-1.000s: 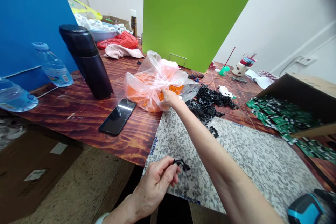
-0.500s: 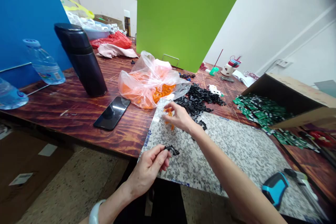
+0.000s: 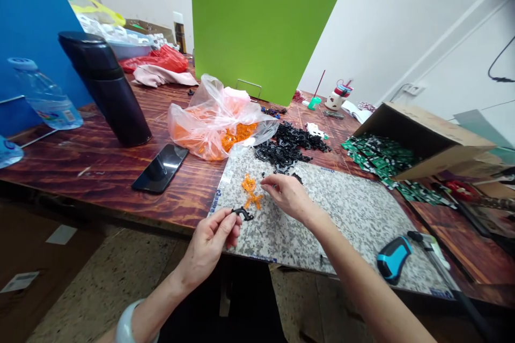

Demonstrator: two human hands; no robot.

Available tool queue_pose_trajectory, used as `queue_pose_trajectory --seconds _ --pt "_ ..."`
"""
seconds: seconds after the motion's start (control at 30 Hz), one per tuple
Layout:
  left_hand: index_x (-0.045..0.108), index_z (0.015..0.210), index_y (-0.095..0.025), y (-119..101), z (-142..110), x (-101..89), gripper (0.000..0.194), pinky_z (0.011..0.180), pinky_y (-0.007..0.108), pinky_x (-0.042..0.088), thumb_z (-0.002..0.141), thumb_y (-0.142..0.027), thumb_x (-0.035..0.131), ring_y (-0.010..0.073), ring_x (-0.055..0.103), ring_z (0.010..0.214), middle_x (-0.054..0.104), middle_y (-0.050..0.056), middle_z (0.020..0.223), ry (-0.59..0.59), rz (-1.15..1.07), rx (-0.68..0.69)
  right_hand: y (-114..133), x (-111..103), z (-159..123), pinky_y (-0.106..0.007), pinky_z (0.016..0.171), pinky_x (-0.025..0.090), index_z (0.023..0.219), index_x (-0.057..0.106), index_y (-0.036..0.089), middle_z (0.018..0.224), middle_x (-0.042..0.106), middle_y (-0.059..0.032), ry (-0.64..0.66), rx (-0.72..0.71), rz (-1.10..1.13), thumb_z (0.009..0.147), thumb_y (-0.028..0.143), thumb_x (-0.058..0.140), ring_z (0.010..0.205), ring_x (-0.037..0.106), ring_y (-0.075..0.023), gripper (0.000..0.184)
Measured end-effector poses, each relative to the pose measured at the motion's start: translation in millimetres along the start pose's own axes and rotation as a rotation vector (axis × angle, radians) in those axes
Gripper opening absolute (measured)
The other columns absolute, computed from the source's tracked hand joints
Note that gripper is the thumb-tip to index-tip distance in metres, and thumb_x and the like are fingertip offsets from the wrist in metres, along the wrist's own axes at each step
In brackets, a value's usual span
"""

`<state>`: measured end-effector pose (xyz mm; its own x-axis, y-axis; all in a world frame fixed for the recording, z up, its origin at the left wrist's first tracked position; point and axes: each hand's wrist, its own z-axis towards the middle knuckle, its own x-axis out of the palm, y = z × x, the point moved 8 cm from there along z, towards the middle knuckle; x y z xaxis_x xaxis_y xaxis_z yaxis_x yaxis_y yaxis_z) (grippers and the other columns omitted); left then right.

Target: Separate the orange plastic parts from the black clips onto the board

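Observation:
My left hand (image 3: 209, 241) is shut on a small black plastic clip-like piece (image 3: 242, 214), pinching it between thumb and fingers at the near edge of a granite-patterned sheet (image 3: 346, 220). My right hand (image 3: 287, 196) hovers low over the sheet, its fingers loosely curled with nothing visible in them. Just left of those fingers lie small orange plastic pieces (image 3: 251, 193). Behind them are a heap of black plastic pieces (image 3: 284, 147) and a clear plastic bag (image 3: 213, 118) holding more orange pieces.
A black flask (image 3: 104, 88) and a smartphone (image 3: 160, 168) stand on the wooden table (image 3: 80, 166). At the right, a tipped cardboard box (image 3: 422, 139) spills green-and-white strips (image 3: 380, 158). A blue-and-black tool (image 3: 394, 258) lies on the sheet.
My right hand has moved right, away from the bag. The orange pieces it held now lie on the sheet. My left hand keeps the black piece, and the view has shifted.

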<state>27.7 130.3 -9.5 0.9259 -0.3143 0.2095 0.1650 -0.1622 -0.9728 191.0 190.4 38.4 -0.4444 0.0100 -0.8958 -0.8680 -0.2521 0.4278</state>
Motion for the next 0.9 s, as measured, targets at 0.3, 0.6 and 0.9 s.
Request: queue_pose_trajectory --seconds 0.3,0.6,0.9 --pt "0.062 0.085 -0.015 5 -15 -8.3 0.026 0.051 0.021 0.041 0.086 -0.041 0.056 0.0105 0.051 0.056 0.057 -0.001 0.067 -0.036 0.003 -0.085 2 15 -12 -0.025 0.067 0.042 0.083 0.067 0.021 0.082 0.069 -0.0017 0.106 -0.026 0.058 0.082 0.02 0.059 0.073 0.06 -0.0158 0.008" --pt "0.059 0.093 -0.014 1 -23 -1.3 0.024 0.054 0.022 0.042 0.088 -0.036 0.054 0.0119 0.053 0.062 0.057 0.0 0.073 0.037 -0.001 -0.085 17 5 -60 -0.026 0.062 0.04 0.081 0.064 0.02 0.076 0.066 -0.0008 0.029 0.007 0.154 0.086 0.03 0.058 0.065 0.056 -0.0143 0.013" --pt "0.059 0.09 -0.016 7 -31 12.9 0.021 0.055 0.022 0.042 0.092 -0.034 0.048 0.0114 0.052 0.064 0.055 -0.001 0.073 0.188 0.108 -0.106 35 8 -93 -0.024 0.059 0.042 0.095 0.064 0.021 0.09 0.066 -0.003 -0.068 0.103 0.45 0.087 0.034 0.056 0.066 0.055 -0.0128 0.018"
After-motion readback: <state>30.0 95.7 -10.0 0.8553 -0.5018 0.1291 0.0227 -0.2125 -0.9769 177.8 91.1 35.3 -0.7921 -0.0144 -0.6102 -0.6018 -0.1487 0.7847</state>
